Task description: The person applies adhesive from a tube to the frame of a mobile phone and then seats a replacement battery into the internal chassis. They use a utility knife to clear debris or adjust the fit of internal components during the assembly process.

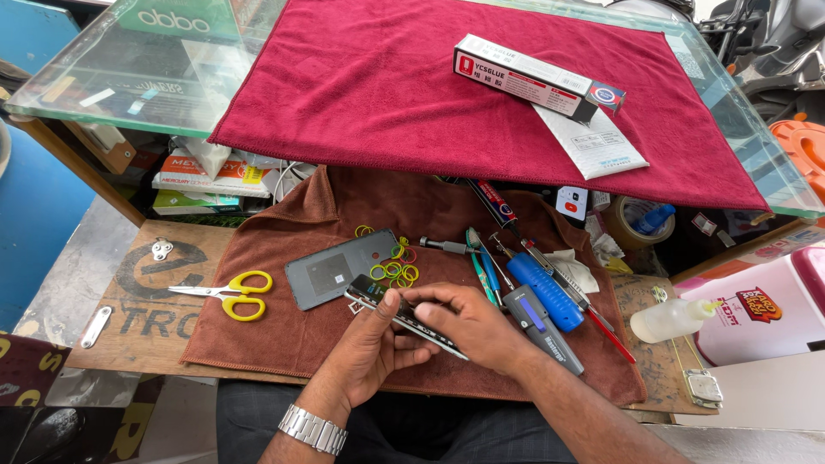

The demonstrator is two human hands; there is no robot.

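Both hands meet over the brown cloth (284, 344) on the desk. The left hand (369, 348) and right hand (468, 322) clasp a slim dark phone (404, 316), its middle hidden by fingers; the right fingertips perhaps pinch something unseen.

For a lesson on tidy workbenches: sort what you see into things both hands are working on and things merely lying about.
In hand: phone, held edge-up by left hand and right hand.

Lying about: back cover, rubber bands, scissors, screwdrivers, glue box, squeeze bottle, tape roll.
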